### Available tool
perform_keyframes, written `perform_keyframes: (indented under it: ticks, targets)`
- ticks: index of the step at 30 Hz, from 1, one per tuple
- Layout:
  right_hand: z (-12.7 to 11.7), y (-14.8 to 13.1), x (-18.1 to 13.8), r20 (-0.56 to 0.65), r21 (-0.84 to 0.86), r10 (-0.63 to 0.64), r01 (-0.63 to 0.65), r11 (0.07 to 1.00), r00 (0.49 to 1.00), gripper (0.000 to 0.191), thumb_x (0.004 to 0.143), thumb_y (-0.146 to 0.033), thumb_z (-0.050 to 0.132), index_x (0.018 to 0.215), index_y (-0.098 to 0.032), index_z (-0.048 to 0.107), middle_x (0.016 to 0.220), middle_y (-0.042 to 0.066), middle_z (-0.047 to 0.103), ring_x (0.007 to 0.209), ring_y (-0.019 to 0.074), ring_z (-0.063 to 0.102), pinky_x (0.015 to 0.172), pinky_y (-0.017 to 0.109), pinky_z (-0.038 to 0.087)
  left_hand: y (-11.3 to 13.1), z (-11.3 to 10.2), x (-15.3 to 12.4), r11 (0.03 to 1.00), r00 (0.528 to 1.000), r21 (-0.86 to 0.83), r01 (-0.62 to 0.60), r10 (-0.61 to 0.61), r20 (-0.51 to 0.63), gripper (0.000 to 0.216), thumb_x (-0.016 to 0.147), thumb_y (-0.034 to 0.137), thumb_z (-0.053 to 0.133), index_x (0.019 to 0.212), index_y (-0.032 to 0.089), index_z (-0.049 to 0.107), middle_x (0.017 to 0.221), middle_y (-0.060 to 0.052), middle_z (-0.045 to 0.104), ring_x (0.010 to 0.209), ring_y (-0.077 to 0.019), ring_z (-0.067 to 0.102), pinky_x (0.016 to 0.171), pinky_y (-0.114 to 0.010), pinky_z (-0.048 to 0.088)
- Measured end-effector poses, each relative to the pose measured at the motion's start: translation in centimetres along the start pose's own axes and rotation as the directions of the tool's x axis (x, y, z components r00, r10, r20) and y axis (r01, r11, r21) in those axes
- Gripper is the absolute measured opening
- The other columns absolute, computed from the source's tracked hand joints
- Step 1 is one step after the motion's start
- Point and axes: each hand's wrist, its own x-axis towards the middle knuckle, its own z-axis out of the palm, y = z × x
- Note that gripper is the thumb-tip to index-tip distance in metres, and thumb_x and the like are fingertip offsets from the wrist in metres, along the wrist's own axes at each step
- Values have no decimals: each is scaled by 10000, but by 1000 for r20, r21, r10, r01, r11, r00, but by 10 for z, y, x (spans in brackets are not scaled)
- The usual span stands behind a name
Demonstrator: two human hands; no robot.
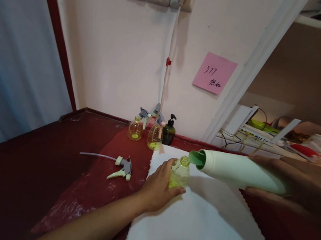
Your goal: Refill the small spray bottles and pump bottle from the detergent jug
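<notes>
Upright on a cloth (191, 234), a bottle (180, 175) is gripped by the left hand (158, 190), fingers curled round it. A flask (232, 168), clasped near-level in the right hand (296, 184), is best tipped slowly, lip (193, 157) centred over the bottle's neck (185, 161).

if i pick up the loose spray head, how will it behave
The loose spray head would probably feel light, being small and apparently plastic. Its tube may flex or swing, as it sticks out long and thin. It seems unlikely to roll far, since its trigger juts sideways.
</notes>
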Motion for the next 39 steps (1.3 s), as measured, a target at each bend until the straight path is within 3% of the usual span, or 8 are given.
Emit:
perform_keyframes:
  ticks: [4, 13, 19, 25, 31, 39]
  targets:
    - [3, 5, 1, 70, -77, -95, 100, 992, 993, 534, 923, -703, 457, 1276, -338, 622, 1072, 43, 748, 841, 302, 717, 636, 396, 543, 0, 0, 1, 1000, 1000, 9, -4, 4, -2, 802, 812, 345, 744, 1482, 197, 328, 1517, -190, 468, 1411, -366, 429, 1166, -544, 335]
    - [5, 8, -3, 94, -102, -81, 91, 991, 992, 542, 914, -736, 465, 1293, -365, 576, 1045, 5, 734, 796, 262, 705, 644, 391, 550, -1, 1, 1, 1000, 1000, 8, -1, 1, -3, 820, 810, 354, 750, 1489, 177, 326, 1515, -199, 466, 1412, -364, 423, 1173, -539, 327]
    - [7, 11, -4, 53, -149, -150, 156, 977, 987, 576, 918, -718, 461, 1337, -336, 563, 1064, 36, 743, 848, 287, 719, 607, 364, 556, 0, 0, 1, 1000, 1000, 10, -1, 1, -8, 818, 814, 358, 748, 1490, 183, 322, 1517, -195, 467, 1415, -359, 423, 1171, -536, 332]
    - [2, 5, 0, 88, -119, -94, 104, 987, 992, 563, 892, -748, 490, 1288, -364, 603, 1002, -2, 743, 754, 256, 697, 596, 357, 533, -2, 1, 1, 1000, 1000, 7, -10, 10, -6, 814, 815, 362, 748, 1489, 194, 324, 1521, -192, 466, 1415, -358, 425, 1169, -532, 334]
    - [2, 6, 1, 52, -169, -164, 170, 971, 985, 560, 948, -704, 423, 1305, -303, 582, 1069, 68, 740, 829, 278, 711, 606, 342, 547, 1, -1, 1, 1000, 1000, 15, 4, -4, 1, 811, 816, 356, 745, 1487, 172, 328, 1541, -197, 449, 1427, -351, 411, 1183, -523, 319]
    - [2, 8, -2, 65, -157, -146, 154, 975, 987, 569, 935, -708, 441, 1328, -320, 579, 1089, 59, 742, 856, 289, 719, 587, 339, 545, 2, 1, 0, 1000, 1000, 14, 3, -2, -3, 790, 817, 340, 735, 1480, 179, 336, 1536, -193, 456, 1417, -352, 422, 1175, -526, 327]
